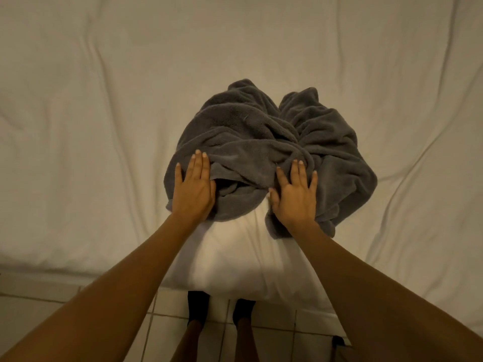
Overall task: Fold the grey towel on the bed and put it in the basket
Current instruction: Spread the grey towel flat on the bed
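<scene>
The grey towel (261,142) lies crumpled in a heap on the white bed (104,126), near its front edge. My left hand (193,186) rests flat on the towel's near left part, fingers spread, thumb tucked under a fold. My right hand (295,194) lies flat on the near right part, fingers apart, thumb at the towel's edge. Neither hand has a clear grip on the cloth. No basket is in view.
The wrinkled white sheet stretches wide to the left, right and far side of the towel. Below the bed's front edge is a pale tiled floor (274,333), where my two legs and dark socks (198,307) stand.
</scene>
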### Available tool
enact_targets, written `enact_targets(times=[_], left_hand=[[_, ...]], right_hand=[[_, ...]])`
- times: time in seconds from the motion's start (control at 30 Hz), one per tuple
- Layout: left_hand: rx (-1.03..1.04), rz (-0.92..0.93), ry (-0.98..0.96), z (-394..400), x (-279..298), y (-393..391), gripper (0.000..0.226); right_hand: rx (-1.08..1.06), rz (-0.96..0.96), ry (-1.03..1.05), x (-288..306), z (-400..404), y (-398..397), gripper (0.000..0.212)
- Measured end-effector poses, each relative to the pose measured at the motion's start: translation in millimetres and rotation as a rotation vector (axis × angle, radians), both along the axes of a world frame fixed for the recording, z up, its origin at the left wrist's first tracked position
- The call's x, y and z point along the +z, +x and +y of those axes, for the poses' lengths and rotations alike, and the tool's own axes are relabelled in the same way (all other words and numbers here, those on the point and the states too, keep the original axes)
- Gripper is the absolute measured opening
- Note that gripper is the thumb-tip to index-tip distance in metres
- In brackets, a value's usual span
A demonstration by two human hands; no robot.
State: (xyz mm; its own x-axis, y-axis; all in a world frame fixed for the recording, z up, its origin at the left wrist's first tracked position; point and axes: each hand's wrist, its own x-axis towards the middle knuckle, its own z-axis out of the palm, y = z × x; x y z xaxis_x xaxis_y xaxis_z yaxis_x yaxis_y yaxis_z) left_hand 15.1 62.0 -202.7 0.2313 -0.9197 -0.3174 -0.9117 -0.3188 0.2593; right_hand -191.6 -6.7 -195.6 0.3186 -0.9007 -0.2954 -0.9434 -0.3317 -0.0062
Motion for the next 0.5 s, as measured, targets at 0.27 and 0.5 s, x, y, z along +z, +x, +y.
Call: enact_targets(times=[0.27, 0.5], left_hand=[[-0.050, 0.030, -0.255, 11, 30, 5, 0.060], [-0.002, -0.082, -0.297, 25, 29, 35, 0.052]], right_hand=[[0.155, -0.145, -0.019, 11, 14, 62, 0.070], [0.096, 0.000, -0.075, 10, -1, 69, 0.064]])
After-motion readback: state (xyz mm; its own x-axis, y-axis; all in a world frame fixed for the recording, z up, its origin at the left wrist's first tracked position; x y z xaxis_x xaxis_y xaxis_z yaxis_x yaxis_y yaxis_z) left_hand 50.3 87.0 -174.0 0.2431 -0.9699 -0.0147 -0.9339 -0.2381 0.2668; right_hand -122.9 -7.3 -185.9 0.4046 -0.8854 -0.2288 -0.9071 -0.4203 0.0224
